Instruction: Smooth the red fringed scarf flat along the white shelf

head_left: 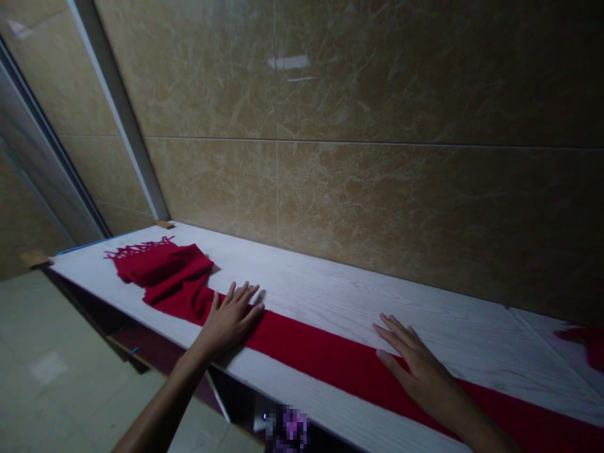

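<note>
A long red scarf point(321, 355) runs lengthwise along a pale wood-grain tabletop point(311, 283). Its left part is bunched in loose folds and ends in a knotted fringe; from the middle rightward it lies flat as a band. My left hand point(232, 319) rests on the scarf beside the folds, palm down with fingers spread. Over the flat stretch farther right is my right hand point(410, 365), its fingers extended and apart; whether it touches the cloth I cannot tell. Neither hand grips anything. The scarf's right end runs out of view.
Another piece of red cloth point(587, 343) lies at the far right. A tan marbled tile wall point(330, 176) stands behind the table. Below the tabletop are dark open shelves point(165, 355), and a pixelated purple patch shows near the front edge. Pale floor lies at left.
</note>
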The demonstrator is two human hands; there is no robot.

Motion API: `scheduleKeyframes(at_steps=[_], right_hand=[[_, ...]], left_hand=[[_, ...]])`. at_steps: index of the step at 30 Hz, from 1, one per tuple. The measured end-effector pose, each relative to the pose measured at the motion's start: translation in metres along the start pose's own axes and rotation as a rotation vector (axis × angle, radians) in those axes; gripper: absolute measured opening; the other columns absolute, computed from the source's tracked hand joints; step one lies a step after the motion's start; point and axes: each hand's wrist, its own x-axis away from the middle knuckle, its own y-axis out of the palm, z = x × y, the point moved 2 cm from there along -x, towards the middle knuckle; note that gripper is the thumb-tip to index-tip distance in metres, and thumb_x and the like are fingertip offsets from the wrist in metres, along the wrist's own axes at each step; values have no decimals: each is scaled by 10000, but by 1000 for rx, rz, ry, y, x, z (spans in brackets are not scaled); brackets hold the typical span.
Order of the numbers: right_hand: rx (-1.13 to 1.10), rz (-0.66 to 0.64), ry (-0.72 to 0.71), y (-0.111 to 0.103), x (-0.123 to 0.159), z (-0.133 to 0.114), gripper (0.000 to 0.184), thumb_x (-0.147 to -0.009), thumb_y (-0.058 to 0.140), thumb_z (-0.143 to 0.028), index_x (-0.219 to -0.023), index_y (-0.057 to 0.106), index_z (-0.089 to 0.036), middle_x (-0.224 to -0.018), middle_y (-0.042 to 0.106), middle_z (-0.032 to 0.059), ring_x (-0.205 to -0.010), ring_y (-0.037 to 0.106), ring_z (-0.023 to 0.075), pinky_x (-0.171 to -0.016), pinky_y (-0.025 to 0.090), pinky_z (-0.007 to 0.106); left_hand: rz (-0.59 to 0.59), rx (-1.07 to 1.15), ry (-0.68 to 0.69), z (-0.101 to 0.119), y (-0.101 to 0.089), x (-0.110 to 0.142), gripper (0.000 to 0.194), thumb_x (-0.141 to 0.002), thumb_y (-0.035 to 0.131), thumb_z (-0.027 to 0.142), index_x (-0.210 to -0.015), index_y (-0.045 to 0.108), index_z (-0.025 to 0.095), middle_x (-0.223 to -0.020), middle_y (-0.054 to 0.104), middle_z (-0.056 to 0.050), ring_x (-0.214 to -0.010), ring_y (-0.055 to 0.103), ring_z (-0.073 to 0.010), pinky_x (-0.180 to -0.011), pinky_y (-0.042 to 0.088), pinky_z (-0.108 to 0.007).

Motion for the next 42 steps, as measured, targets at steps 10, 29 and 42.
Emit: scheduleKeyframes(at_steps=[10,29,42], right_hand=[[-198,-143,-89,22,-54,-109,597,-1080,385,-564,-1552,534,-230,-1708,312,88,-1597,225,243,-1310,154,532],[199,-137,-7,115,-116,-203,595,-1092,333,-396,-1620,412,-134,-1695,275,167,-1591,210,341,-1287,102,638],[284,-139,-35,114,-116,-201,595,-1068,375,-448,-1595,472,-191,-1666,315,140,-1569,256,350,-1262,166,683]], left_hand=[[-48,-47,7,6,-4,2,590,-1083,414,487,-1605,463,216,-1690,329,-139,-1590,183,-432,-1218,186,-752],[53,77,32,-11,13,-2,590,-1014,329,130,-1594,441,148,-1679,341,-156,-1591,205,-311,-1287,211,-617],[234,280,51,-5,5,3,427,-1006,436,175,-1376,648,144,-1506,603,-158,-1527,412,-285,-1306,248,-551]])
